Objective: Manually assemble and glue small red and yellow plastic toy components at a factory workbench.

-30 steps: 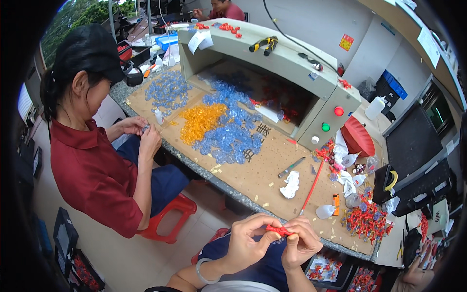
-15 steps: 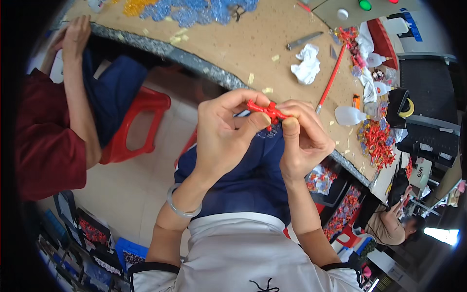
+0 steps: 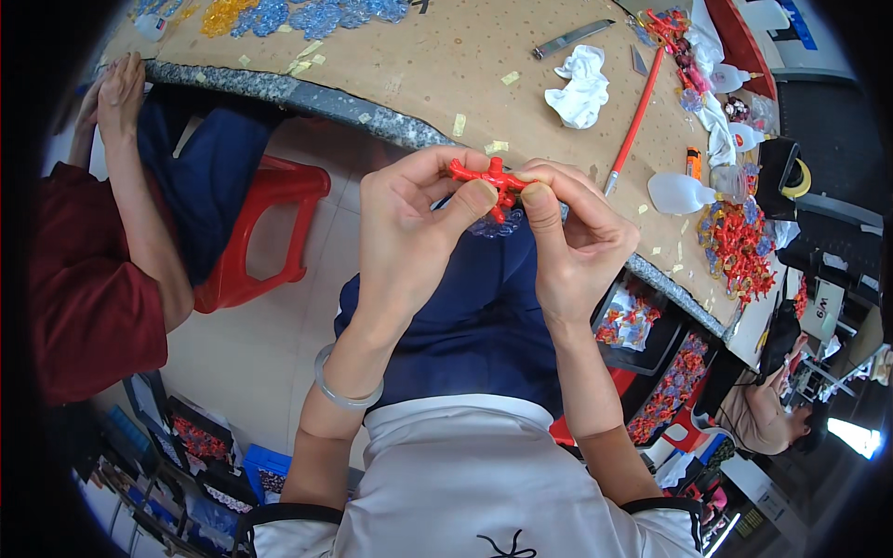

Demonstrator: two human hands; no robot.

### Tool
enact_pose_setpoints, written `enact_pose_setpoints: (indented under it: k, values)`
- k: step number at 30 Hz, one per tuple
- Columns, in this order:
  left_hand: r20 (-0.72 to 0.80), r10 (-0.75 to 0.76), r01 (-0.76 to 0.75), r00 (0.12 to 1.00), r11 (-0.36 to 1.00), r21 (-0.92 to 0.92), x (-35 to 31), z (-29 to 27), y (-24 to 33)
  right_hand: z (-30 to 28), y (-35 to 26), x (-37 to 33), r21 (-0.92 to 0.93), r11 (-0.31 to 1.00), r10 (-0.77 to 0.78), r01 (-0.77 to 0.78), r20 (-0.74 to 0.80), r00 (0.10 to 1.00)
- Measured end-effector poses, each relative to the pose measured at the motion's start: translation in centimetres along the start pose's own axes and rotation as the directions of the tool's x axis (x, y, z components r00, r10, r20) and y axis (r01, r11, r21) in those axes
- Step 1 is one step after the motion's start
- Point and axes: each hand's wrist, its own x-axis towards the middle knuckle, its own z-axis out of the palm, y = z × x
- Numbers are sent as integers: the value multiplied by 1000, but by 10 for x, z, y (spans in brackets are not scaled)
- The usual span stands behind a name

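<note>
A small glossy red plastic figure (image 3: 499, 182) with branching limbs is held in front of me, over my lap at the table's edge. My left hand (image 3: 419, 223) pinches its left limb between thumb and fingers. On its other side, my right hand (image 3: 572, 223) grips it the same way. Below the red figure hangs a clear bluish scalloped piece (image 3: 498, 224), partly hidden by my fingers; whether the two are joined I cannot tell.
On the table (image 3: 409, 84) lie crumpled white tissue (image 3: 579, 88), a utility knife (image 3: 572, 39), a red stick (image 3: 640, 121), a squeeze bottle (image 3: 679, 193) and piled red-and-clear pieces (image 3: 739, 249). Blue pieces (image 3: 326, 14) lie at the back. A co-worker in maroon (image 3: 102, 270) sits left beside a red stool (image 3: 270, 232).
The red figure has turned in my fingers, showing more of its body and the clear piece below. My hands have shifted slightly left, and the view has moved a little.
</note>
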Motion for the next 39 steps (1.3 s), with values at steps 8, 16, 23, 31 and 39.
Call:
enact_pose_setpoints:
  k: [8,16,23,31,39]
  values:
    - [47,-218,222,975,965,-141,-4,-4,-13,-10,-9,-8,33,973,228,-229,37,973]
    - [81,-250,263,965,928,-265,-4,-2,-18,-18,-13,-16,103,959,258,-264,64,964]
    - [129,-256,283,958,912,-298,-2,-4,-9,-19,-4,-16,15,976,219,-219,29,975]
    - [107,-193,218,975,917,-335,-2,-10,-10,-27,27,75,-664,704,-255,253,96,962]
    - [-29,-192,185,981,970,-161,0,-2,-4,-36,6,61,-438,847,-358,300,-53,932]
